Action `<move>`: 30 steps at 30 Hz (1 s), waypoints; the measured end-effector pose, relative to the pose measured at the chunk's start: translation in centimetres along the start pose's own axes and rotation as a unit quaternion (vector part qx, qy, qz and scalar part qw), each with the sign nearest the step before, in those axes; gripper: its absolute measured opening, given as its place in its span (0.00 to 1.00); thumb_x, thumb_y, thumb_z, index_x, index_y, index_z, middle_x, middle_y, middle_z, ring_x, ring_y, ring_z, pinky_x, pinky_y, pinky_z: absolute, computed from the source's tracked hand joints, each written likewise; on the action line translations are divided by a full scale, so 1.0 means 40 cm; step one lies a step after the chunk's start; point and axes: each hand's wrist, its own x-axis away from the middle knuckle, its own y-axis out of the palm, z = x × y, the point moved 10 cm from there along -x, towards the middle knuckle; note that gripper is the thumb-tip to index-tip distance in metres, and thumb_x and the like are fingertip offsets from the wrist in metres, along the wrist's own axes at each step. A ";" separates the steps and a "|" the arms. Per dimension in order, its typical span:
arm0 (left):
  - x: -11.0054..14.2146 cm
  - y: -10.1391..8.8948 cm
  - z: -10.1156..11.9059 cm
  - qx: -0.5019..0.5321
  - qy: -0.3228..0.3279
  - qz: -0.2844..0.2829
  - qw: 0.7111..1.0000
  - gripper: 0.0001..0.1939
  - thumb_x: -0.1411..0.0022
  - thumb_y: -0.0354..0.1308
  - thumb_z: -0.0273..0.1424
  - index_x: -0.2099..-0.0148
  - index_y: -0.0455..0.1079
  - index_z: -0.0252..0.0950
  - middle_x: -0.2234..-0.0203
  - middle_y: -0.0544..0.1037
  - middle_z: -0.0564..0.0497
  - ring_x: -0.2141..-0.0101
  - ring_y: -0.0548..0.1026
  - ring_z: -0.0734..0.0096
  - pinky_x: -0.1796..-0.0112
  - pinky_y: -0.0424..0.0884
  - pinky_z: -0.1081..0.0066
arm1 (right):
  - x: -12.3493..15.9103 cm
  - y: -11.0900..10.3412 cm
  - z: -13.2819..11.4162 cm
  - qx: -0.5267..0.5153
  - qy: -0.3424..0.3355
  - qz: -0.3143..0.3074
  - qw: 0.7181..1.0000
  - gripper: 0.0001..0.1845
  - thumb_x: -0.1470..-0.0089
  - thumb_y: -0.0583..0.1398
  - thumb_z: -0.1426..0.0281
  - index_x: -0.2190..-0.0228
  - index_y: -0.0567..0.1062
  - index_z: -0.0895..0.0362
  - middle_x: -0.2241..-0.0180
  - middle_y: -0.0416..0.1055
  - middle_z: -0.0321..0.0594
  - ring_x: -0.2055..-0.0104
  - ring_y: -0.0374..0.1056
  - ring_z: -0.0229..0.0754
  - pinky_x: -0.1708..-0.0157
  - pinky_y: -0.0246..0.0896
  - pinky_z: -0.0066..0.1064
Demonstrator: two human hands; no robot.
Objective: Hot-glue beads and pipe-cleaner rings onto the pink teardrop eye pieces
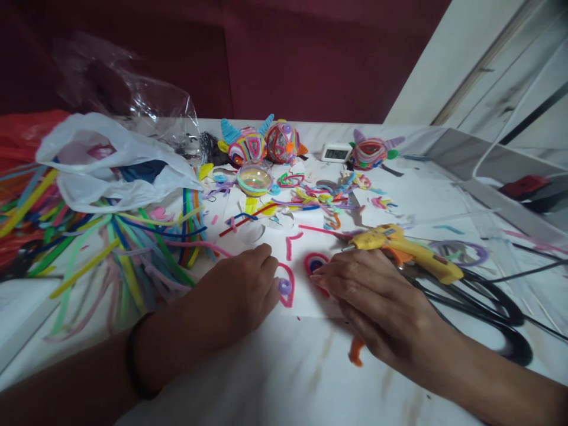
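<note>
My left hand (251,290) is closed, knuckles up, its fingertips hidden. Right beside it is a pink pipe-cleaner loop (291,278) with a purple coil (284,287) inside. My right hand (381,302) has its fingers together, pinching the edge of a second pink pipe-cleaner loop (307,260) around a dark blue coil (315,266). Both loops are on a white paper sheet (306,307). Short pink pieces (289,247) lie just beyond them. A yellow glue gun (412,251) rests behind my right hand, and an orange pipe-cleaner piece (355,351) is below it.
Loose pipe cleaners (128,254) and a white plastic bag (119,165) fill the left. Decorated balls (284,142), a digital timer (336,152) and a clear bowl-like piece (254,179) stand at the back. A black cable (492,337) curls at the right.
</note>
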 end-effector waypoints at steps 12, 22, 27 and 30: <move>-0.008 -0.063 -0.029 -0.032 -0.038 0.087 0.995 0.13 0.34 0.43 0.21 0.59 0.69 0.31 0.64 0.72 0.46 0.61 0.72 0.65 0.63 0.71 0.68 | -0.004 -0.015 -0.030 -0.007 -0.010 0.004 1.000 0.11 0.40 0.50 0.79 0.66 0.72 0.58 0.74 0.71 0.41 0.68 0.68 0.42 0.64 0.64 0.37; 0.009 -0.088 -0.049 -0.047 -0.043 0.147 0.987 0.12 0.35 0.45 0.19 0.57 0.69 0.33 0.62 0.75 0.46 0.58 0.73 0.67 0.58 0.73 0.68 | 0.012 0.025 -0.099 0.019 -0.086 -0.065 0.994 0.14 0.37 0.51 0.75 0.71 0.74 0.58 0.80 0.70 0.36 0.73 0.68 0.40 0.63 0.63 0.36; 0.017 -0.127 -0.064 -0.014 -0.039 0.235 0.971 0.11 0.34 0.46 0.20 0.55 0.68 0.34 0.64 0.75 0.48 0.61 0.75 0.70 0.62 0.73 0.72 | 0.015 0.035 -0.118 0.001 -0.112 -0.096 0.989 0.15 0.38 0.52 0.76 0.73 0.73 0.56 0.82 0.69 0.35 0.77 0.65 0.38 0.64 0.65 0.35; 0.015 -0.131 -0.059 -0.014 -0.022 0.240 0.971 0.12 0.35 0.46 0.19 0.55 0.68 0.32 0.61 0.74 0.46 0.59 0.74 0.70 0.60 0.73 0.72 | 0.020 0.036 -0.123 0.000 -0.120 -0.099 0.988 0.16 0.39 0.50 0.78 0.73 0.73 0.57 0.81 0.70 0.36 0.76 0.66 0.39 0.65 0.66 0.36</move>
